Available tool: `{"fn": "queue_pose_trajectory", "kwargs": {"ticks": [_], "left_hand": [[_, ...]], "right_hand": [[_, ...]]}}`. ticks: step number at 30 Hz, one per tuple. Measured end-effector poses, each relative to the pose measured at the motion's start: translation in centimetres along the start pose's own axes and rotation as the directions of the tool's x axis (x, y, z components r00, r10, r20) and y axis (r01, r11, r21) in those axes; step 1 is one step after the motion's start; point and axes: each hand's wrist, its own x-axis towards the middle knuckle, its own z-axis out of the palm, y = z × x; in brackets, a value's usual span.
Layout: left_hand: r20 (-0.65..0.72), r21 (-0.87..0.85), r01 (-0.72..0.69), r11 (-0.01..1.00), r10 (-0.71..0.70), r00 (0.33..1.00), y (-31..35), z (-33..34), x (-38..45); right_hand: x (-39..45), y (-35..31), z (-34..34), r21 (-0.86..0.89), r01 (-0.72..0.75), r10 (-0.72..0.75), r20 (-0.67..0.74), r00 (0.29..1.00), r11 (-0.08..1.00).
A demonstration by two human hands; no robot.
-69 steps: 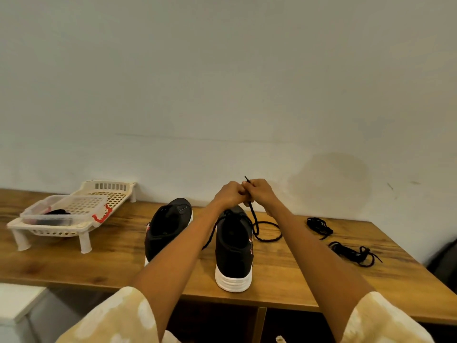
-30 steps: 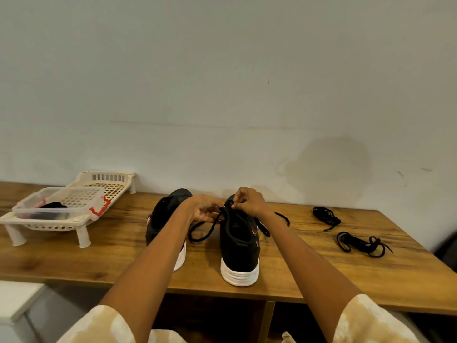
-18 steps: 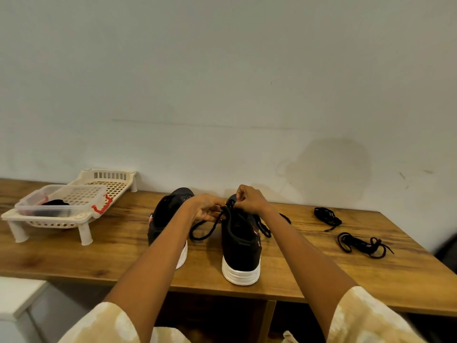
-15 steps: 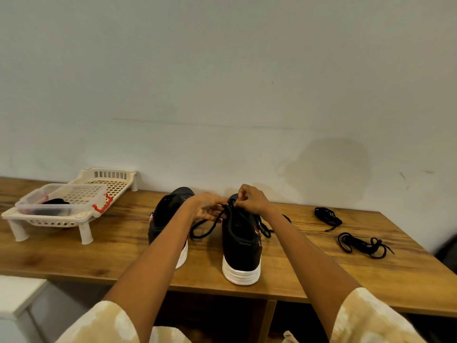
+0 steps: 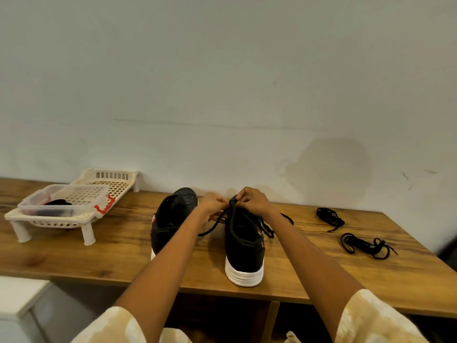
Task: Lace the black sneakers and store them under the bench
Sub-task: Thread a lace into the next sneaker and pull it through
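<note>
Two black sneakers with white soles stand on the wooden bench [image 5: 118,253], heels toward me. The right sneaker [image 5: 243,246] carries a black lace [image 5: 210,225] that loops out on both sides. My left hand [image 5: 212,206] and my right hand [image 5: 252,201] meet over its toe end, each pinching the lace. The left sneaker [image 5: 170,219] stands beside it, partly hidden by my left forearm, and no lace shows on it.
A cream plastic rack [image 5: 81,219] holding a clear box [image 5: 61,201] with a dark item stands at the left. Two loose black laces, one [image 5: 330,217] farther and one [image 5: 363,245] nearer, lie on the right. The wall runs close behind. Open space shows under the bench.
Both hands came down from holding the lace tip up in the air to the sneaker's toe end. In the last half second they drew a little closer together over the lace.
</note>
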Motion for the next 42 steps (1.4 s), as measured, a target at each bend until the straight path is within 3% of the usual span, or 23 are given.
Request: {"fn": "queue_pose_trajectory", "kwargs": {"ticks": [6, 9, 12, 14, 16, 18, 22, 25, 28, 33, 36, 39, 42], "left_hand": [[-0.246, 0.362, -0.17, 0.917, 0.27, 0.931, 2.1, 0.0, -0.2], [-0.35, 0.229, -0.27, 0.935, 0.338, 0.874, 4.7, -0.4, -0.6], [-0.457, -0.061, -0.333, 0.941, 0.271, 0.847, 5.5, -0.6, -0.9], [-0.337, -0.18, -0.265, 0.947, 0.194, 0.922, 4.8, -0.4, -1.2], [-0.144, -0.033, -0.171, 0.985, 0.165, 0.976, 3.6, 0.1, -1.4], [-0.075, 0.089, -0.162, 0.983, 0.169, 0.983, 2.4, 0.9, -1.0], [-0.341, -0.008, -0.17, 0.985, 0.157, 0.927, 2.6, 1.6, -0.6], [-0.452, -0.196, -0.308, 0.931, 0.193, 0.871, 6.1, 0.3, -1.7], [-0.53, -0.379, -0.438, 0.815, 0.197, 0.825, 10.5, -1.4, -3.1], [-0.561, -0.494, -0.591, 0.637, 0.286, 0.777, 15.4, -2.9, -4.8], [-0.577, -0.485, -0.643, 0.593, 0.336, 0.745, 16.7, -3.5, -5.9], [-0.641, -0.492, -0.667, 0.559, 0.286, 0.712, 16.8, -4.6, -6.1], [-0.662, -0.459, -0.646, 0.61, 0.251, 0.706, 15.8, -5.8, -5.8]], "right_hand": [[0.5, -2.1, -1.7, 0.022, 0.028, -0.03, 0.125, 0.992, 0.999], [0.5, -4.1, -2.5, -0.015, 0.1, -0.099, 0.022, 0.995, 0.995], [0.7, -6.9, -4.4, -0.034, 0.164, -0.167, -0.141, 0.976, 0.986], [0.9, -9.3, -6.4, 0.131, 0.225, -0.181, -0.284, 0.941, 0.965], [0.9, -11.8, -8.7, 0.324, 0.313, -0.179, -0.382, 0.907, 0.893], [1.0, -13.6, -10.7, 0.405, 0.381, -0.202, -0.418, 0.886, 0.831], [0.4, -14.4, -11.6, 0.45, 0.377, -0.19, -0.407, 0.894, 0.809], [-0.1, -12.1, -10.3, 0.499, 0.279, -0.079, -0.384, 0.92, 0.821], [-0.7, -9.1, -8.1, 0.375, 0.116, -0.028, -0.232, 0.972, 0.92], [-1.8, -8.0, -4.0, 0.26, 0.128, -0.137, 0.015, 0.99, 0.957], [-1.6, -9.3, -3.4, 0.273, 0.161, -0.151, -0.058, 0.987, 0.949], [-1.2, -11.6, -4.6, 0.349, 0.23, -0.176, -0.181, 0.968, 0.908], [-1.1, -13.3, -5.8, 0.32, 0.273, -0.223, -0.184, 0.957, 0.907]]}}
